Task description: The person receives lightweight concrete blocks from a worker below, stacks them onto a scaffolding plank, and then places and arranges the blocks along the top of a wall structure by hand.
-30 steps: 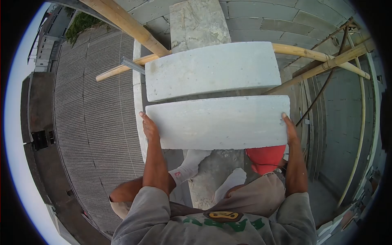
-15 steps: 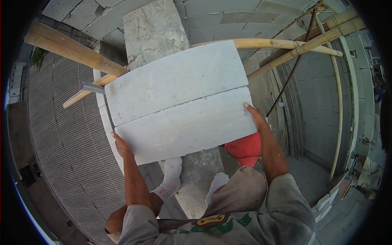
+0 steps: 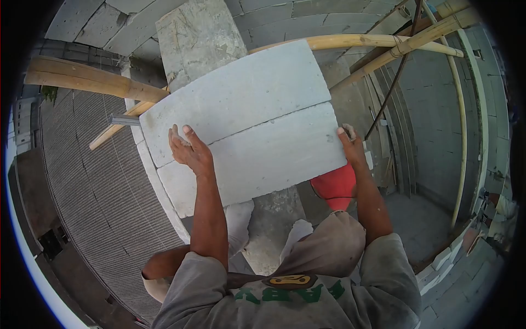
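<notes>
Two pale grey lightweight concrete blocks lie side by side in front of me, the far block point(image 3: 246, 90) meeting the near block point(image 3: 274, 148) along a thin dark seam. My left hand point(image 3: 190, 152) is raised over their left part, fingers spread and holding nothing. At the right end of the near block is my right hand point(image 3: 352, 145), its thumb by the block's edge and its fingers loosely curled and apart. Whether that thumb still touches the block, I cannot tell.
Bamboo poles point(image 3: 98, 79) stick out at left and cross at upper right. A concrete slab point(image 3: 200, 41) lies beyond the blocks. Below left spreads a corrugated roof point(image 3: 104, 192). A red object point(image 3: 335, 186) hangs near my right knee. Part of another person shows at far right.
My left hand has let go of the near block's left end and moved up and right over the blocks. My right hand's fingers have come up beside the right end.
</notes>
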The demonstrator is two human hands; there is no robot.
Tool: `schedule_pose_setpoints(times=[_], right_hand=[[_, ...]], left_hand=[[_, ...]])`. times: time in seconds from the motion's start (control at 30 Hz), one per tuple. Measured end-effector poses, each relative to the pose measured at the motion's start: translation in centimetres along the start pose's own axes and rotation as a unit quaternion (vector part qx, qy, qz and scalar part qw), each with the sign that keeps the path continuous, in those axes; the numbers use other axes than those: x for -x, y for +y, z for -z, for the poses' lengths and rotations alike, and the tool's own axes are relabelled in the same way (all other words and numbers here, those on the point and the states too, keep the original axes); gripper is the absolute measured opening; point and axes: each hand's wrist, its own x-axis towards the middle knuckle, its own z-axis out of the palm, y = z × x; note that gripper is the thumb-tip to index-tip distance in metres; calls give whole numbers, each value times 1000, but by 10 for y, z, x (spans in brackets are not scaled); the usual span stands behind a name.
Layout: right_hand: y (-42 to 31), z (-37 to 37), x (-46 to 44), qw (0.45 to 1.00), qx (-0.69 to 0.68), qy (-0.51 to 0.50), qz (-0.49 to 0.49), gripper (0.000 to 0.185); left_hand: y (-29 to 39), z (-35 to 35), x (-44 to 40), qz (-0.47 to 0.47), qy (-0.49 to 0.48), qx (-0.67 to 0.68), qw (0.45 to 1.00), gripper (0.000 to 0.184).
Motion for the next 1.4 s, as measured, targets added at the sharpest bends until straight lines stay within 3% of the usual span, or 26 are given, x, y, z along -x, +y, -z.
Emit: schedule_pose_setpoints(times=[0.1, 0.17, 0.27, 0.4, 0.57, 0.7, 0.9, 1.0, 1.1, 1.2, 1.3, 1.4], right_hand=[[34, 26, 20, 997, -50, 30, -41, 55], [46, 49, 54, 991, -36, 41, -120, 52], [99, 75, 105, 979, 45, 45, -195, 52], [154, 84, 177, 929, 226, -4, -293, 58], [192, 81, 233, 907, 237, 54, -343, 72], [183, 85, 241, 899, 241, 60, -360, 89], [124, 61, 211, 890, 333, 42, -308, 117], [98, 41, 177, 886, 388, 51, -247, 121], [80, 32, 134, 888, 415, 57, -190, 122], [58, 26, 96, 893, 405, 35, -193, 117], [44, 15, 70, 881, 428, 95, -175, 109], [22, 27, 55, 930, 300, 60, -206, 101]], left_hand=[[57, -30, 28, -46, -164, 131, 977, 62], [90, -44, 59, 20, -280, 220, 934, 58], [112, -74, 102, -35, -351, 285, 891, 55], [143, -96, 148, -31, -448, 320, 834, 53], [167, -101, 182, 3, -551, 327, 768, 52], [163, -99, 187, 24, -557, 337, 759, 55], [162, -89, 173, 53, -539, 345, 767, 59], [159, -82, 165, 58, -525, 338, 779, 60], [154, -77, 160, 56, -524, 332, 782, 61], [151, -71, 158, 53, -523, 338, 780, 60], [146, -67, 157, 45, -523, 341, 780, 60], [147, -59, 159, 57, -524, 344, 777, 59]])
